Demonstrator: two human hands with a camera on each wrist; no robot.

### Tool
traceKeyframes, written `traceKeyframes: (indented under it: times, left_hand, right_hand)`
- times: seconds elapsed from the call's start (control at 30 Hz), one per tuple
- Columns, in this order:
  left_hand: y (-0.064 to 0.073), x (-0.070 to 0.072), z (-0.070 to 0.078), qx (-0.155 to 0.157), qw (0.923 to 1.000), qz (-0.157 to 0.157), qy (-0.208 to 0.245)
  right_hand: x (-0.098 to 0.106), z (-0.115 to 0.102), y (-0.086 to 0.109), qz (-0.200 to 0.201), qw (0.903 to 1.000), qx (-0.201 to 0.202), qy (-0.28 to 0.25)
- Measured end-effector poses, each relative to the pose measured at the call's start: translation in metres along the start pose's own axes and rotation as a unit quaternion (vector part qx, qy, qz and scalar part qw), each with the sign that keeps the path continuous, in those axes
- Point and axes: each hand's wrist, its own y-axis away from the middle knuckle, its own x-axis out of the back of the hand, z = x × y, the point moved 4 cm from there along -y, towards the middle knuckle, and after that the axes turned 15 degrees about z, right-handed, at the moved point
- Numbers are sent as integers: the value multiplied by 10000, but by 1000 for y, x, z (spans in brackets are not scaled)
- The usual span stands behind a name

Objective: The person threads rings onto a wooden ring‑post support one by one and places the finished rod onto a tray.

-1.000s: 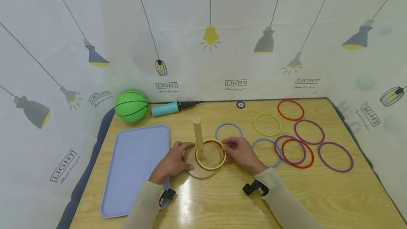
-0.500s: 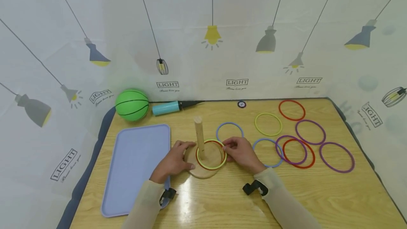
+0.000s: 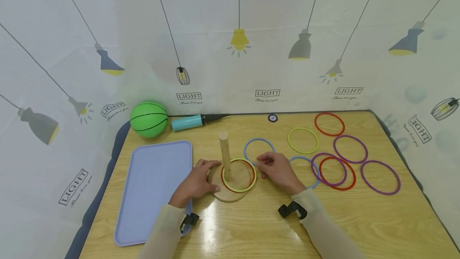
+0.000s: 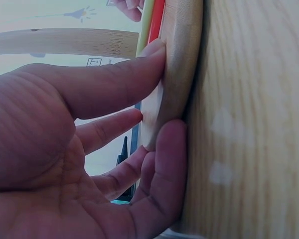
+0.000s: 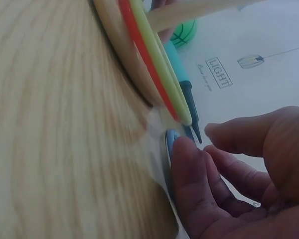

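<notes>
A wooden stand with an upright peg and round base sits on the table. Around the peg lie a yellow ring and a red ring, stacked at the base's right side. My left hand grips the base's left edge, thumb on top and fingers along the side. My right hand hovers just right of the rings, fingers loosely bent; thumb and fingertips are apart in the right wrist view, nothing between them. Close behind its fingertips lies a blue ring.
A blue tray lies left. Behind it are a green ball and a turquoise pump. Right of my right hand lie another blue ring, a yellow ring, and several red and purple rings, some overlapping.
My right hand has let go of the yellow ring's right edge and moved slightly right and away. The left hand and the stand have stayed put.
</notes>
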Motion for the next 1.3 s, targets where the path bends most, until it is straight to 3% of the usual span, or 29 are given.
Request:
traceKeyframes:
  times: [0.4, 0.6, 0.9, 1.17, 1.3]
  left_hand:
    - [-2, -1, 0, 5, 10000, -23, 43]
    - [-3, -2, -1, -14, 10000, -34, 26]
    - [-3, -1, 0, 24, 10000, -59, -17]
    - [-3, -1, -3, 38, 10000, -74, 4]
    - [-3, -1, -2, 25, 10000, -44, 28]
  right_hand:
    - [27, 2, -25, 702, 9969, 221, 286]
    - [40, 9, -41, 1002, 9923, 149, 720]
    - [41, 8, -48, 677, 9882, 407, 1311]
    - [33, 9, -57, 704, 9710, 613, 2201]
    - [33, 5, -58, 753, 9671, 670, 2334]
